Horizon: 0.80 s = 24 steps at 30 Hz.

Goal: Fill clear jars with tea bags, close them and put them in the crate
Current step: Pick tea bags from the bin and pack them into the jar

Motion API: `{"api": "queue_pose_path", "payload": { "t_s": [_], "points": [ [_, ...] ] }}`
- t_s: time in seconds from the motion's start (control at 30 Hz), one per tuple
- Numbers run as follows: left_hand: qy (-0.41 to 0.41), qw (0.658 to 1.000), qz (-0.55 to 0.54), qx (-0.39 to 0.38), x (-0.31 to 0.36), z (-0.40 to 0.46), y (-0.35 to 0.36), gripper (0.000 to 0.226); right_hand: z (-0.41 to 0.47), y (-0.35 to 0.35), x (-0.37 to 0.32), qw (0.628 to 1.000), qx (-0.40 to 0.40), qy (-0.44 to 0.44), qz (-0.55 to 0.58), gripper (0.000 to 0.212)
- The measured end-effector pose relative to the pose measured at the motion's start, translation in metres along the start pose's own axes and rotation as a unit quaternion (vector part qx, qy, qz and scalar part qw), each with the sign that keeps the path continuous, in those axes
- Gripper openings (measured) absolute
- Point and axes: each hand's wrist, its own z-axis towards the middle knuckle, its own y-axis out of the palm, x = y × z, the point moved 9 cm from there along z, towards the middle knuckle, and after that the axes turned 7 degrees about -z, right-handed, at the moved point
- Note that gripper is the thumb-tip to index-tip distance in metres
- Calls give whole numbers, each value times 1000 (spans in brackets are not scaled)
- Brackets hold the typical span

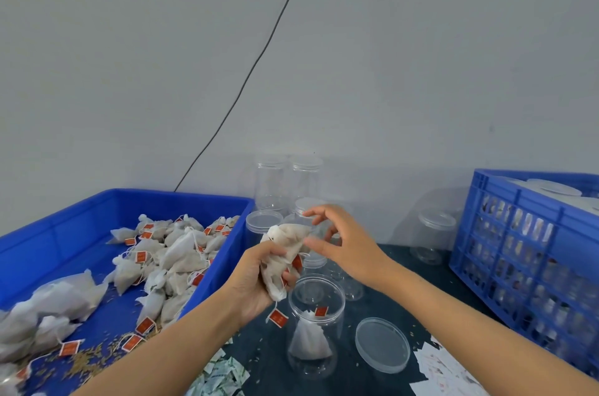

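Gripping a bunch of white mesh tea bags with red paper tags (pixel 282 261), the left hand (pixel 256 282) holds them above an open clear plastic jar (pixel 315 327) on the dark table (pixel 418 269). 1 bag lies inside. The right hand (pixel 345 246) hovers just beside the bunch, fingers spread. A clear round lid (pixel 382 344) lies beside the jar; the blue slatted crate (pixel 531 253) stands at the right.

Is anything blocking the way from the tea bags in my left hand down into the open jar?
Nothing visible does. The left hand grips white tea bags just above the open clear plastic jar; its round clear lid lies beside it on the table.
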Motion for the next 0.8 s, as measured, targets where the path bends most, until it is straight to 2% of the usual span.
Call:
{"api": "queue_pose_path", "payload": {
  "t_s": [0.07,0.13,0.17,0.27,0.33,0.43,0.53,0.57,0.67,0.8],
  "points": [
    [-8,1000,3,-13,-1,-1,1,43,2,11,-10,995,-78,-38,-46,49],
    [-14,999,22,-30,-3,-2,4,42,2,21,-15,989,-110,-63,-82,52],
    [-11,998,47,-34,-3,-2,5,40,3,24,-14,990,-112,-48,-65,51],
    [17,987,156,-35,-2,-4,9,43,5,27,-4,994,-86,44,47,48],
    [27,981,188,-35,-2,-5,10,47,9,22,-1,996,-57,55,30,25],
    [20,988,150,-26,-1,-6,8,40,13,15,6,990,-10,92,107,6],
    [38,995,87,1,6,-4,2,38,11,7,17,945,38,152,288,3],
    [50,996,70,13,10,-4,0,37,11,2,20,938,50,155,307,6],
    [79,994,37,58,17,-5,-10,37,9,-12,26,957,48,154,240,6],
    [93,991,10,100,20,-5,-21,23,0,-2,36,980,-24,169,105,6]
  ]
}}
